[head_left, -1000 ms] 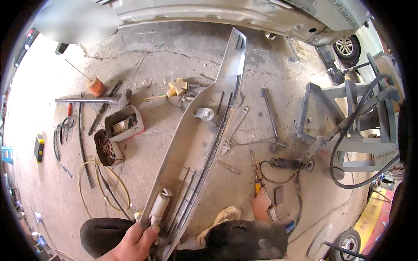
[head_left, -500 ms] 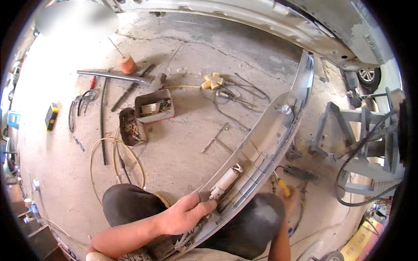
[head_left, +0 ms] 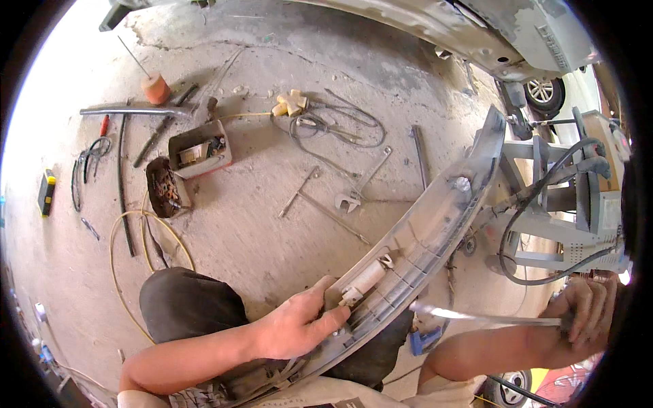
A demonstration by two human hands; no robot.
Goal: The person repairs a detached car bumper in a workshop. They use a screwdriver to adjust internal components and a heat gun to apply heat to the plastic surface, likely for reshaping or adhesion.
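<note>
My left hand (head_left: 296, 323) is closed on the near edge of a long curved grey plastic car trim panel (head_left: 425, 224), which slants across my lap. Beside its fingertips a white cylindrical part (head_left: 364, 282) with a small hooked end sits on the ribbed inner side. My right hand (head_left: 586, 311) is out at the far right, fingers curled round the end of a long, thin, shiny strip-like tool (head_left: 486, 316). The tool points left, its other end near the panel's outer edge; its exact kind is blurred.
An adjustable wrench (head_left: 364, 180) and a T-handled bar (head_left: 326, 214) lie on the concrete beyond the panel. Farther left stand two open tins of small parts (head_left: 201, 149). A grey metal stand (head_left: 564, 224) with a black cable is at right; a car body (head_left: 435, 30) overhangs the far side.
My right hand has gone from a yellow-handled tool beside my right knee out to the far right, and now holds the long strip-like tool. My left hand keeps its grip; the view has shifted right.
</note>
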